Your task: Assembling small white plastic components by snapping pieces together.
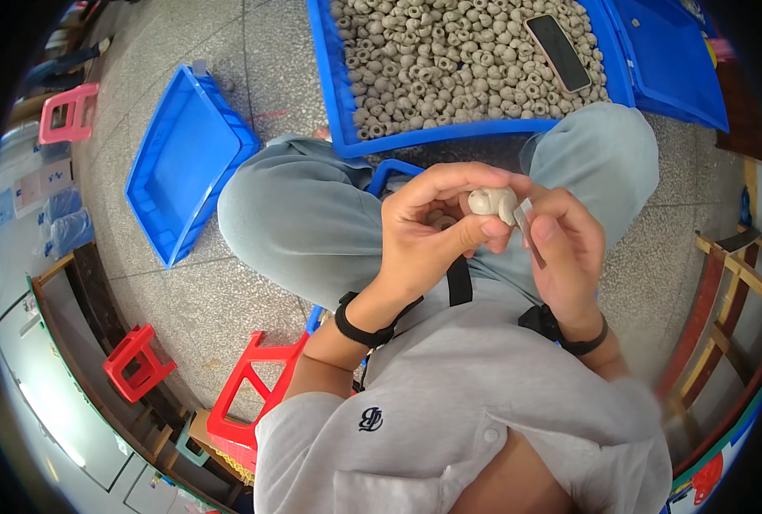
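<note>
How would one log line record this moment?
left hand: holds small rounded beige piece | right hand: pinches thin flat silvery tool beside it | blue plastic bin: many beige pieces

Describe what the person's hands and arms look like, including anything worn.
The left hand and right hand are ungloved. The left wristband is black; the right wristband is black, with a dark, blocky piece. The short sleeves are light grey.
</note>
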Action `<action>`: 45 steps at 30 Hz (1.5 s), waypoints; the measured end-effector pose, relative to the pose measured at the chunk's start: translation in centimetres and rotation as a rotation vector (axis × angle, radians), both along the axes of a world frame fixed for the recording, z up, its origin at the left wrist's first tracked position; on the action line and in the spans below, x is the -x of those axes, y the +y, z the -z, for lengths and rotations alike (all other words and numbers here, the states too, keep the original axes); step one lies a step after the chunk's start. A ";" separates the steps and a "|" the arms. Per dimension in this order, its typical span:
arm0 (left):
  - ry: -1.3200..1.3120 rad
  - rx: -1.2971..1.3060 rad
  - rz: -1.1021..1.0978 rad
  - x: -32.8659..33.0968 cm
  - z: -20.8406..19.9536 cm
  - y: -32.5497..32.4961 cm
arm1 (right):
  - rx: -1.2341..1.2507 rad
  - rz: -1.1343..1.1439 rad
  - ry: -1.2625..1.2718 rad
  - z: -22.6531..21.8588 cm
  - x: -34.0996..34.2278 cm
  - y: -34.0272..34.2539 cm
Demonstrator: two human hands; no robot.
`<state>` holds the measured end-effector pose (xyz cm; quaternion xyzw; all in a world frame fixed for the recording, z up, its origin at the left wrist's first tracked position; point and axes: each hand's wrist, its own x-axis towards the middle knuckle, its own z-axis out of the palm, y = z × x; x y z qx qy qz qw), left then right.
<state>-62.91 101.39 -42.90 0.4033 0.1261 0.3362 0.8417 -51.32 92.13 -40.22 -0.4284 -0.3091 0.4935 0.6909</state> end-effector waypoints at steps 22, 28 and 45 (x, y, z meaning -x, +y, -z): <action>0.151 -0.122 -0.062 -0.2 0.1 -0.5 | -0.020 0.016 -0.164 -0.3 0.1 0.3; 0.168 -0.178 -0.072 0.1 0.0 -0.4 | -0.011 0.054 -0.238 -0.3 0.3 0.1; 0.210 -0.302 -0.080 0.4 0.1 0.0 | 0.003 0.130 -0.530 0.1 0.2 0.3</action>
